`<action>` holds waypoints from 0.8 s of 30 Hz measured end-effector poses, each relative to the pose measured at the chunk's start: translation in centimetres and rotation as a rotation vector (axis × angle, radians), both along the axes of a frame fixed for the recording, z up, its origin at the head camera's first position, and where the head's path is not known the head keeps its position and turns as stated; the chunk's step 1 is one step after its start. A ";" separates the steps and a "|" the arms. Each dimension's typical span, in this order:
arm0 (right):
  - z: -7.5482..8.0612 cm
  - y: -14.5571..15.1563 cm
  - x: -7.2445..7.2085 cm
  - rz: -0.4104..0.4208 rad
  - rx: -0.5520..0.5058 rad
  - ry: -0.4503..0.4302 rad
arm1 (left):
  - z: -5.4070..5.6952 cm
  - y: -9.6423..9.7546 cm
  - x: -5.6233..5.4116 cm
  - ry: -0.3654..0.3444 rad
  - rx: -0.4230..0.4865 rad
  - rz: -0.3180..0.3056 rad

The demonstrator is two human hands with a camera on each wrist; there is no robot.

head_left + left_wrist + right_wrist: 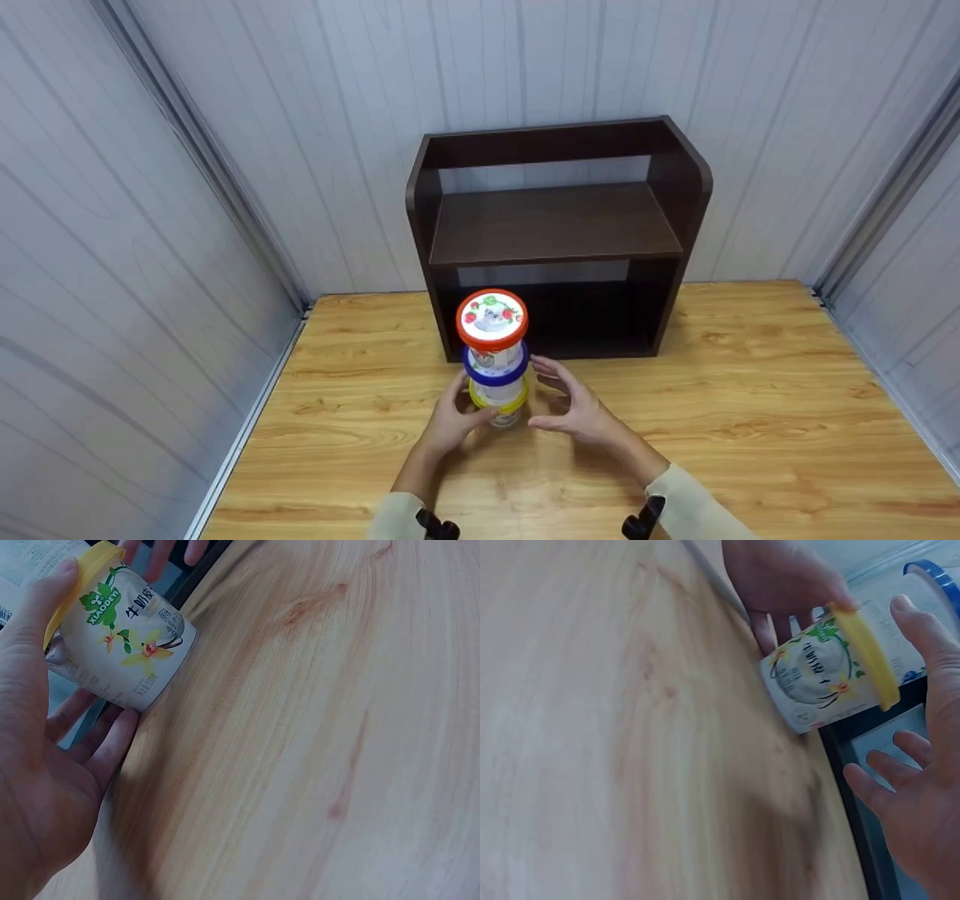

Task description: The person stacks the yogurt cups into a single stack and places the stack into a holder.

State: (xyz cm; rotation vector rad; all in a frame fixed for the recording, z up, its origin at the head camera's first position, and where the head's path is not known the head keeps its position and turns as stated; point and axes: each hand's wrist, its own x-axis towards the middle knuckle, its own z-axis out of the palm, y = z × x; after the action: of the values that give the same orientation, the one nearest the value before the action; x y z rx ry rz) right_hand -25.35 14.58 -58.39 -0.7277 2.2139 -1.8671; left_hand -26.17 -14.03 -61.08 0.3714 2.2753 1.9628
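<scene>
Three tubs stand stacked on the wooden table: one with a red-orange lid point(491, 320) on top, one with a blue lid point(496, 377) in the middle, and a yellow-lidded tub point(127, 641) at the bottom. My left hand point(450, 421) grips the bottom tub from its left side, the thumb at the yellow rim and the fingers round behind. On the other side my right hand point(581, 411) is held with fingers spread and thumb apart, close beside the stack. A gap shows between its palm and the yellow-lidded tub in the right wrist view.
Behind the stack, a dark brown two-level shelf point(555, 225) stands against the pale panelled wall point(360, 150). Its lower front edge is just beyond the tubs. The wood-grain table point(750, 420) stretches out to both sides, bordered by side walls.
</scene>
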 end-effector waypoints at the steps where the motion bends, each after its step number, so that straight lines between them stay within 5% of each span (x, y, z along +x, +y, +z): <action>1: -0.2 0.0 0.0 0.005 -0.007 -0.004 | 0.0 0.0 0.0 0.001 -0.001 -0.002; 10: -1.8 -0.7 -0.2 0.050 -0.072 -0.031 | 0.0 0.0 0.1 -0.001 -0.004 -0.002; 18: -2.9 -1.3 -0.7 0.027 -0.118 -0.031 | -1.0 -0.4 -0.3 0.114 0.018 -0.047; 24: -3.2 -1.8 -1.0 0.018 -0.120 -0.059 | -1.2 -0.5 -0.4 0.109 0.027 -0.056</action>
State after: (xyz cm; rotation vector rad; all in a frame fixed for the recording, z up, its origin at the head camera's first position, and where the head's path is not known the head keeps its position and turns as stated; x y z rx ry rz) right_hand -26.37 12.74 -61.55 -0.6998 2.0679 -2.0002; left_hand -26.57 -14.56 -62.27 0.5518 2.2764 1.9945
